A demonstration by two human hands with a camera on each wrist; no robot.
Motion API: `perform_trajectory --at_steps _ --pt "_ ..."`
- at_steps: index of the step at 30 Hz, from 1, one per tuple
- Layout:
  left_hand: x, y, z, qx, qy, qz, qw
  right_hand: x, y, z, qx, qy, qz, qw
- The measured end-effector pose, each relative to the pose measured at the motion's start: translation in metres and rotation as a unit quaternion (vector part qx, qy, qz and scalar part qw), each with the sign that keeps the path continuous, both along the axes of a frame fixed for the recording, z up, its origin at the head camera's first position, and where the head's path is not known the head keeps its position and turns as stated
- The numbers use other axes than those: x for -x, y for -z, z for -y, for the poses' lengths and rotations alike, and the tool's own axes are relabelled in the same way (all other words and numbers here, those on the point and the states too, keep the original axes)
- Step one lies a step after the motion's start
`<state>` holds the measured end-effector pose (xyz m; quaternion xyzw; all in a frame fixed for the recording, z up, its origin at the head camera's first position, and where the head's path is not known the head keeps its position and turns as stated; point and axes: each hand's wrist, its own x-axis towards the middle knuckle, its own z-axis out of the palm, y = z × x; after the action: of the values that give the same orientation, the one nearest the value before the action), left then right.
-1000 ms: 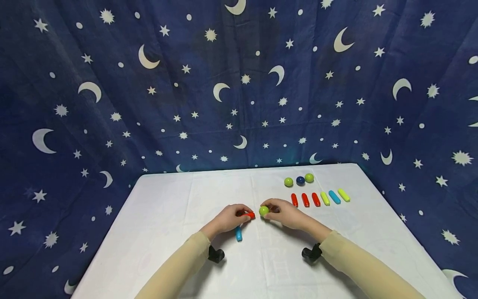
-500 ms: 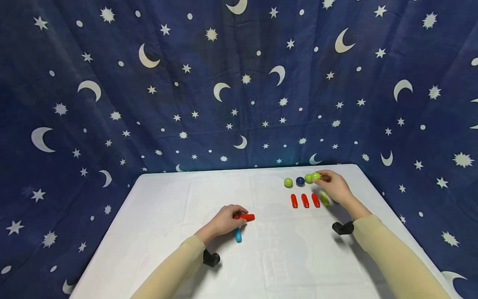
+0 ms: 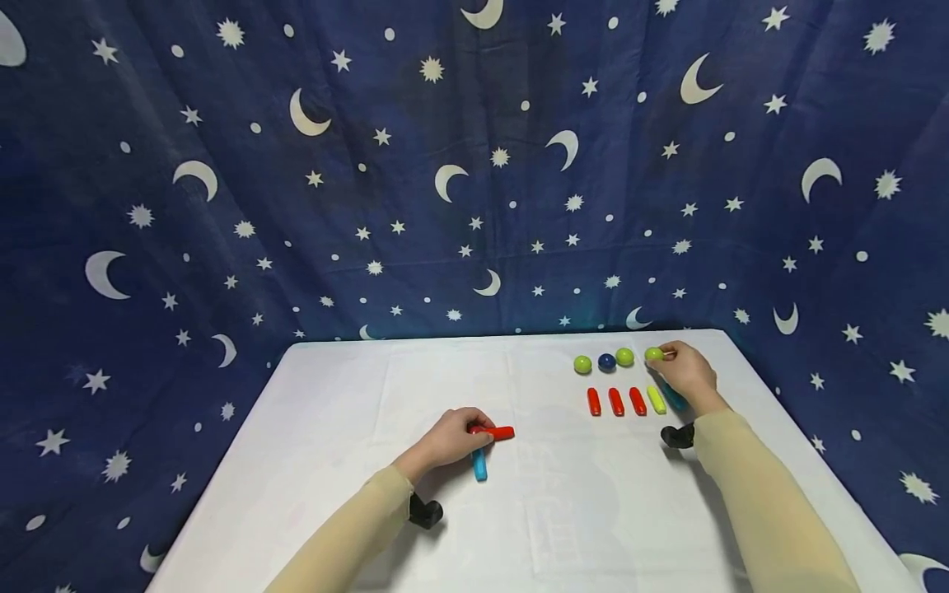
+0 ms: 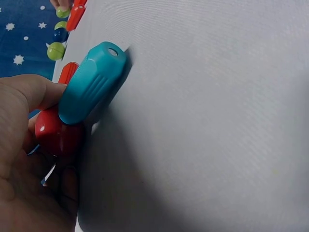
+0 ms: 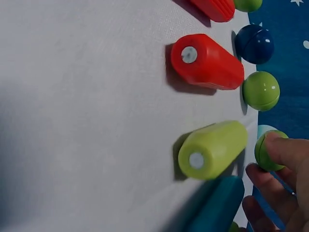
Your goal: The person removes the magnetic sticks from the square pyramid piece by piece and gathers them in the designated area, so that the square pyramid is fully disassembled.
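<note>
My left hand (image 3: pixel 447 438) rests at the middle of the table and grips a shiny red ball (image 4: pixel 54 135), best seen in the left wrist view. A blue rod (image 3: pixel 479 466) touches the ball and points toward the front. A red rod (image 3: pixel 503 432) extends to the right from the same spot. At the back right, my right hand (image 3: pixel 688 375) pinches a lime green ball (image 3: pixel 653 354) between thumb and fingers. Beneath that hand lies a teal-blue rod (image 5: pixel 217 205), partly hidden in the head view. Beside it is a yellow-green rod (image 3: pixel 656 400).
Along the back of the white table (image 3: pixel 356 511) sit a green ball (image 3: pixel 582 364), a dark blue ball (image 3: pixel 606 362) and another green ball (image 3: pixel 625 357). Three red rods (image 3: pixel 616 402) lie in front of them. A starry blue curtain (image 3: pixel 415 198) hangs behind the table.
My right hand has carried the green ball from the table's middle to the back right, past the ball row, then slightly further right. My left hand stays nearly in place.
</note>
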<state>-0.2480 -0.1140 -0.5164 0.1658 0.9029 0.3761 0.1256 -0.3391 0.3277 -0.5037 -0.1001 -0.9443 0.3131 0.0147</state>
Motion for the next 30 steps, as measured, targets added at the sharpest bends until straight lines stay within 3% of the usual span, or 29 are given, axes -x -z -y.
perform_trajectory --at_steps 14,18,21,24,27,30 --pt "0.000 -0.001 -0.011 -0.001 0.006 0.003 1.0000 -0.007 0.002 -0.002 -0.019 0.032 0.025 0.9990" --pt "0.000 -0.003 -0.011 0.004 0.014 0.002 0.9999 -0.008 -0.001 -0.002 -0.014 0.038 0.010 0.9991" --pt "0.002 -0.004 -0.011 0.008 0.022 -0.008 0.9997 -0.011 -0.006 0.000 -0.009 0.052 -0.039 0.9978" --pt "0.004 -0.004 -0.011 0.019 0.025 -0.018 0.9994 -0.016 -0.013 0.008 -0.002 0.055 -0.116 0.9917" --pt "0.006 -0.004 -0.011 0.028 0.028 -0.020 0.9990 -0.022 -0.020 0.024 0.002 0.030 -0.186 0.9821" --pt "0.009 -0.006 -0.012 0.028 0.039 -0.017 0.9987 -0.029 -0.024 0.049 0.019 -0.015 -0.223 0.9746"
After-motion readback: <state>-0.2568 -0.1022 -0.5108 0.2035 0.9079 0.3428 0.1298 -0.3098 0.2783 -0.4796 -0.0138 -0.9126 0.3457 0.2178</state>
